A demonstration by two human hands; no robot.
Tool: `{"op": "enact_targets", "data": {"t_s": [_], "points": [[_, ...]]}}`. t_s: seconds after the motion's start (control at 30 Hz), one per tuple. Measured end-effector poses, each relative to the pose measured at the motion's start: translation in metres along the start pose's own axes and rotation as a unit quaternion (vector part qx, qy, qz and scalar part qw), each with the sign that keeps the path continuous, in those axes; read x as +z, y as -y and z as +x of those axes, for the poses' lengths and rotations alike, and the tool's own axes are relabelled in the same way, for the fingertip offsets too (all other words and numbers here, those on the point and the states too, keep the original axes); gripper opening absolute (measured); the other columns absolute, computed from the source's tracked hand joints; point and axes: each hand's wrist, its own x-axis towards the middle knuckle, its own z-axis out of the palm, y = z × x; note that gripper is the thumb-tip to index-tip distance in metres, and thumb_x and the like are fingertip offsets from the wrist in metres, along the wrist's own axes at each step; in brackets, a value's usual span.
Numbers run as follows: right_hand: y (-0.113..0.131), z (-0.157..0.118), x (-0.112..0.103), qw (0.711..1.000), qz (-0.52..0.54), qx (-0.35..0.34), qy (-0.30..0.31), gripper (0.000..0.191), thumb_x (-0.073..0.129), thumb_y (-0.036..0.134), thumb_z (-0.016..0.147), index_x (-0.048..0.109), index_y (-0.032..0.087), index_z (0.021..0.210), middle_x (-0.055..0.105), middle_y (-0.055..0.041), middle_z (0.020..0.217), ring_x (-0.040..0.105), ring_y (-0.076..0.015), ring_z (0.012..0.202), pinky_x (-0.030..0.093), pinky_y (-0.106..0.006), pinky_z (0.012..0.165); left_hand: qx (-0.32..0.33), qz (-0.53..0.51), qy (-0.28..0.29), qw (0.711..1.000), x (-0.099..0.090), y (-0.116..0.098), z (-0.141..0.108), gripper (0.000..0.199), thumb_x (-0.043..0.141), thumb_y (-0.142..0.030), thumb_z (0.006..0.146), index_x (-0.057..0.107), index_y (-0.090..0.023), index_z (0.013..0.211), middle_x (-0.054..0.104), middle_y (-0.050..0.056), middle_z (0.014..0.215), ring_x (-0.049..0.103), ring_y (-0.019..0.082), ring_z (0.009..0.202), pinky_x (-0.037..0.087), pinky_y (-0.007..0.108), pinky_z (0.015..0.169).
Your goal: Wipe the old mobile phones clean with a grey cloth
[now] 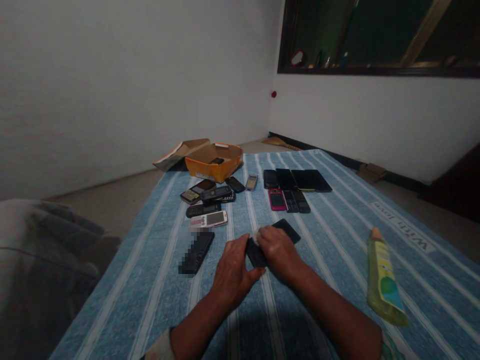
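A dark flat phone (pixel 255 254) lies on the striped cloth, held at its left edge between the thumb and fingers of my left hand (pixel 235 267). My right hand (pixel 278 250) is closed on a small whitish cloth (pixel 257 236) and presses it on the phone's upper side. Just beyond my right hand is another flat black device (pixel 288 230), partly hidden by the hand. To the left of my left hand lies a black phone (pixel 198 252), partly pixelated. A pink and white phone (pixel 209 219) sits farther back, by several dark phones (pixel 217 193).
An open orange box (pixel 215 162) stands at the back left of the blue striped cloth (pixel 150 260). Phones in rows, one of them pink (pixel 277 199), and a black tablet (pixel 312 180) lie back right. A yellow-green bottle (pixel 384 280) lies at the right.
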Motion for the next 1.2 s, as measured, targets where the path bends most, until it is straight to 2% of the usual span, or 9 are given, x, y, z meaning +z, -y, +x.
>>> {"op": "enact_targets", "data": {"t_s": [0.1,0.17,0.43,0.5,0.63,0.7,0.83,0.97,1.2], "points": [[-0.031,0.003,-0.008,0.991,-0.039,0.127,0.026,0.022,0.047,0.006,0.093,0.068,0.013,0.098,0.066,-0.0116,0.102,0.055,-0.0249,0.100,0.040,-0.035,0.082,-0.016,0.007,0.006,1.000,-0.003,-0.003,0.000,0.070,0.075,-0.026,0.063,0.052,-0.018,0.128,0.064,0.012,0.117,0.059,0.032,0.110,0.050,0.049,0.095],[-0.039,0.003,-0.010,0.986,-0.052,0.158,0.031,0.024,0.046,0.004,0.091,0.068,0.013,0.099,0.066,-0.0125,0.103,0.055,-0.0254,0.100,0.040,-0.035,0.082,-0.017,0.009,0.008,1.000,-0.003,-0.004,0.000,0.071,0.076,-0.026,0.062,0.052,-0.017,0.128,0.064,0.013,0.116,0.059,0.032,0.110,0.050,0.050,0.095],[0.011,0.005,0.014,0.999,-0.029,-0.031,-0.003,0.019,0.052,0.013,0.093,0.066,0.012,0.106,0.065,-0.0116,0.105,0.054,-0.0240,0.098,0.042,-0.035,0.080,0.013,0.012,-0.008,1.000,0.001,0.002,0.000,0.062,0.072,-0.024,0.067,0.052,-0.019,0.125,0.065,0.010,0.115,0.060,0.029,0.108,0.051,0.047,0.093],[0.003,0.007,0.011,0.999,-0.037,0.003,0.003,0.020,0.052,0.011,0.093,0.066,0.012,0.106,0.066,-0.0115,0.104,0.055,-0.0237,0.099,0.042,-0.034,0.081,0.007,0.019,-0.007,1.000,0.002,0.003,0.000,0.065,0.074,-0.025,0.065,0.051,-0.019,0.126,0.065,0.010,0.115,0.060,0.030,0.108,0.052,0.048,0.092],[-0.031,0.002,-0.001,0.986,-0.077,0.146,0.013,0.020,0.050,0.007,0.091,0.068,0.013,0.098,0.066,-0.0130,0.102,0.056,-0.0246,0.097,0.042,-0.035,0.080,-0.005,0.026,0.000,1.000,0.001,0.004,0.000,0.070,0.075,-0.026,0.064,0.049,-0.017,0.129,0.063,0.012,0.117,0.059,0.031,0.110,0.051,0.050,0.094],[-0.040,-0.006,-0.003,0.981,-0.092,0.173,0.009,0.020,0.050,0.006,0.090,0.068,0.012,0.097,0.066,-0.0130,0.100,0.056,-0.0250,0.094,0.042,-0.035,0.078,-0.008,0.028,0.006,1.000,0.001,0.004,0.000,0.071,0.075,-0.026,0.065,0.049,-0.015,0.130,0.062,0.013,0.119,0.058,0.031,0.111,0.050,0.051,0.096],[-0.020,-0.030,0.008,0.985,-0.113,0.123,-0.030,0.019,0.052,0.003,0.087,0.068,0.011,0.094,0.066,-0.0131,0.094,0.056,-0.0264,0.091,0.044,-0.036,0.077,-0.009,0.029,0.010,1.000,0.001,0.003,0.000,0.072,0.076,-0.025,0.065,0.048,-0.013,0.131,0.062,0.014,0.119,0.057,0.031,0.113,0.049,0.050,0.097],[0.006,-0.048,0.019,0.988,-0.114,0.045,-0.091,0.025,0.051,0.001,0.086,0.066,0.008,0.105,0.065,-0.0165,0.105,0.055,-0.0277,0.099,0.045,-0.037,0.082,-0.001,0.030,0.003,1.000,0.002,0.002,0.000,0.070,0.075,-0.025,0.065,0.050,-0.014,0.129,0.063,0.013,0.117,0.058,0.031,0.111,0.050,0.050,0.095],[-0.018,-0.048,0.007,0.983,-0.109,0.127,-0.076,0.023,0.051,0.001,0.086,0.068,0.013,0.096,0.066,-0.0121,0.092,0.058,-0.0260,0.091,0.047,-0.037,0.079,-0.001,0.038,0.000,0.999,0.002,0.002,0.000,0.070,0.076,-0.028,0.064,0.050,-0.015,0.129,0.064,0.012,0.117,0.059,0.031,0.110,0.051,0.050,0.094]]}}
